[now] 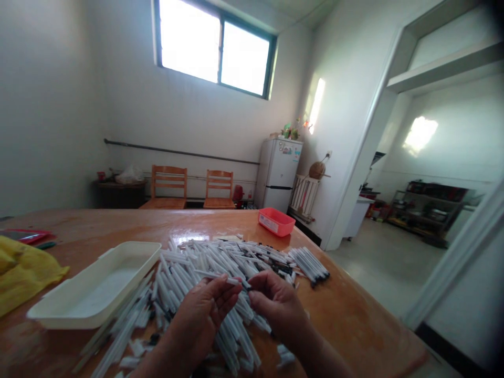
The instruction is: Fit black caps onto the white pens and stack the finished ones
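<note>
My left hand (199,311) pinches a slim white pen barrel (207,274) between thumb and fingers, held nearly level over the pile. Close to the barrel's right end, my right hand (279,305) has thumb and forefinger closed on a small dark pen part (246,285). Whether this part touches the barrel I cannot tell. Beneath both hands spreads a big loose heap of white pen barrels (185,273), with black pieces mixed in. To the right of the heap, several black-ended pens (309,262) lie side by side in a row.
A cream plastic tray (51,314) stands left of the heap, beside a yellow cloth or bag (25,270). A red plastic basket (275,224) sits near the far right edge of the wooden table (354,320). Beyond are two wooden chairs (169,185) and a fridge (277,173).
</note>
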A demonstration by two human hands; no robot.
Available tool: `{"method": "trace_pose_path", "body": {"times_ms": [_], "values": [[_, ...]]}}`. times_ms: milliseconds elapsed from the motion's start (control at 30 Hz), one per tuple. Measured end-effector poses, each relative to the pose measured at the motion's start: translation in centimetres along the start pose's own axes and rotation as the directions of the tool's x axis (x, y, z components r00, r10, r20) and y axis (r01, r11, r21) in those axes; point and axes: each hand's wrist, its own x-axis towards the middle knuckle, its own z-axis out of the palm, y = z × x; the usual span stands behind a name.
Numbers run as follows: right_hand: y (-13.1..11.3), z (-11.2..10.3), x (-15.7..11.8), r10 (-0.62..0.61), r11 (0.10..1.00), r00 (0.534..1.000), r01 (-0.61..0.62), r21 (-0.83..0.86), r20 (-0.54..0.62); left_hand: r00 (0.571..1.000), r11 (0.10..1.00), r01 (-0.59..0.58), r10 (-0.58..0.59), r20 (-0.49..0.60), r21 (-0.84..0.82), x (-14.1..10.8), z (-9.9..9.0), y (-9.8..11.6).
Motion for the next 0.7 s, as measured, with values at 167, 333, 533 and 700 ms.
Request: {"method": "trace_pose_path", "body": {"times_ms": [167, 333, 533, 700], "values": [[1.3, 0.3, -0.4, -0.059, 0.998, 0.998, 0.059, -0.001, -0.032, 0.999, 1.000, 0.006, -0.006, 0.033, 0.016, -0.1, 0.0, -0.3], [1.4, 0.3, -0.7, -0.079, 0.996, 0.996, 0.077, -0.040, -0.050, 0.999, 1.000, 0.009, -0.010, 0.039, 0.022, -0.3, 0.2, -0.3], [1.4, 0.4, -0.7, -0.092, 0.994, 0.995, 0.089, -0.062, -0.041, 0.998, 0.999, 0.001, -0.003, 0.055, 0.046, -0.3, 0.3, -0.5], [1.5, 0.4, -0.6, -0.104, 0.993, 0.993, 0.101, -0.061, -0.047, 0.998, 0.998, -0.003, -0.001, 0.062, 0.062, -0.3, 0.3, -0.5]]}}
